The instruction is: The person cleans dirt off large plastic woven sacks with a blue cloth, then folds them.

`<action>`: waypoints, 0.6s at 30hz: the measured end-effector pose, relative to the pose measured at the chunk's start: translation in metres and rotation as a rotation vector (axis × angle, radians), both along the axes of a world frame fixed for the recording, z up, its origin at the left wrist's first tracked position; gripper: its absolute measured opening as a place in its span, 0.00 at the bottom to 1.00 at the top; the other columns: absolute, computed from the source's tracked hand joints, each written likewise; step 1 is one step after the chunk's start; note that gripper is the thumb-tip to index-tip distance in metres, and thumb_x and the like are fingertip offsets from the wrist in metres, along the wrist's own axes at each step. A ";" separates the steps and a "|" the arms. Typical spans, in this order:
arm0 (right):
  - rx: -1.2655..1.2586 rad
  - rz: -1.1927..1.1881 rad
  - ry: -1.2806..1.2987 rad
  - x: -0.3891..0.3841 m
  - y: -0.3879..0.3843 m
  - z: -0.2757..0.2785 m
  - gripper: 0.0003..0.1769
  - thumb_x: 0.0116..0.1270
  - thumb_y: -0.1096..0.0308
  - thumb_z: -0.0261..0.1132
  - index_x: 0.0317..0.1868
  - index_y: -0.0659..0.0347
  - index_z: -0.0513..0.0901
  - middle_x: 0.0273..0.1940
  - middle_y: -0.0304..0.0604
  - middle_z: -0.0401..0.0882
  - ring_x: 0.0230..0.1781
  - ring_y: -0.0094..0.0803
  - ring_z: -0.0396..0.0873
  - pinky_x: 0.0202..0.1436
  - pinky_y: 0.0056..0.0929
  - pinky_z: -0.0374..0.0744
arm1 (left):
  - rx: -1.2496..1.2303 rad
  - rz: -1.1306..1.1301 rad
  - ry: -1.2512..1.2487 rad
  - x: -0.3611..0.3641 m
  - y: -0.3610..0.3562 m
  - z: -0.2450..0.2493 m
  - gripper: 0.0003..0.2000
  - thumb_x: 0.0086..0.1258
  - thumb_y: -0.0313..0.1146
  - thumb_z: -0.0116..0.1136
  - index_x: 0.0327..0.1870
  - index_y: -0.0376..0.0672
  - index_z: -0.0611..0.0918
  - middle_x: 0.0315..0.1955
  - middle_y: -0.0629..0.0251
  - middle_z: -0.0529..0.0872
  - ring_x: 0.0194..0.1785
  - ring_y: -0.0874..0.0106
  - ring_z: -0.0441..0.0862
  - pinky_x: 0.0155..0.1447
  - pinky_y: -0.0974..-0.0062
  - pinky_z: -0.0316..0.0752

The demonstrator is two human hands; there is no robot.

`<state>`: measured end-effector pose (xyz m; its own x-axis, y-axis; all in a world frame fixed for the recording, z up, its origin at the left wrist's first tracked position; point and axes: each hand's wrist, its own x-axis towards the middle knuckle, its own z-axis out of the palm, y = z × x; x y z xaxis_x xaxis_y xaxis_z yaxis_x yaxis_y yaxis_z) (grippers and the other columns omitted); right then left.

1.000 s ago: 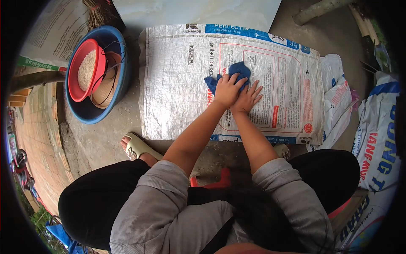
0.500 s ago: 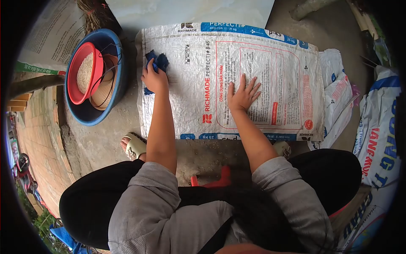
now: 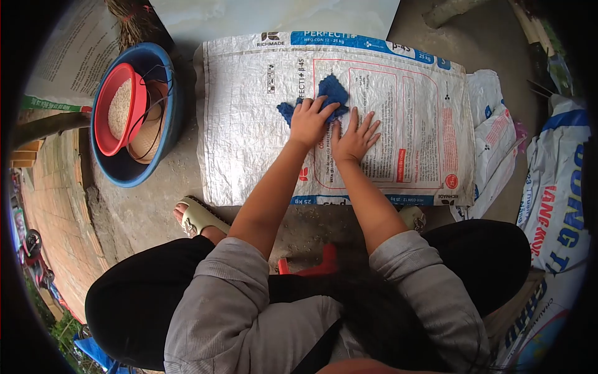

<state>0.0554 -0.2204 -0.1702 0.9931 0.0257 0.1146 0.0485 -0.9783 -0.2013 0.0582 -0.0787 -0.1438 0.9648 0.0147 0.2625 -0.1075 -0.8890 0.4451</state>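
A white woven sack (image 3: 240, 143) with red and blue print lies flat on the ground in front of me. My left hand (image 3: 309, 123) presses a crumpled blue cloth (image 3: 334, 91) onto the middle of the sack, its fingers over the cloth's lower part. Just to the right, my right hand (image 3: 354, 140) rests palm down on the sack with its fingers spread, holding nothing. The two hands are close together, near the printed red frame.
At the left, a blue basin (image 3: 112, 174) holds a red bowl (image 3: 100, 138) of pale grains. More printed sacks (image 3: 554, 193) lie at the right. A red stool (image 3: 321, 268) shows below, between the person's legs. A pale board (image 3: 274, 17) is at the top.
My left hand has moved right with the blue cloth, from the sack's left end to its middle beside my right hand. My right hand has stayed nearly in place.
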 end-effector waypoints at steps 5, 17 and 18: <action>0.012 0.007 -0.017 0.001 -0.001 0.001 0.37 0.71 0.41 0.53 0.75 0.48 0.64 0.78 0.63 0.45 0.79 0.68 0.39 0.76 0.68 0.39 | 0.109 0.492 -0.088 -0.011 0.105 -0.007 0.25 0.54 0.28 0.62 0.56 0.63 0.83 0.56 0.69 0.82 0.53 0.59 0.77 0.56 0.62 0.73; 0.009 0.009 0.063 -0.002 -0.004 0.003 0.38 0.70 0.43 0.56 0.77 0.45 0.60 0.80 0.61 0.40 0.80 0.66 0.35 0.77 0.66 0.37 | -0.084 0.271 -0.082 -0.052 0.010 0.020 0.27 0.53 0.26 0.63 0.57 0.62 0.82 0.57 0.60 0.80 0.52 0.56 0.78 0.56 0.61 0.76; -0.037 0.005 0.124 0.001 -0.006 0.003 0.39 0.70 0.44 0.57 0.78 0.43 0.59 0.80 0.59 0.39 0.80 0.65 0.34 0.78 0.65 0.37 | -0.015 0.033 0.016 -0.059 -0.011 0.018 0.27 0.59 0.29 0.61 0.62 0.62 0.79 0.58 0.61 0.79 0.54 0.55 0.77 0.58 0.60 0.75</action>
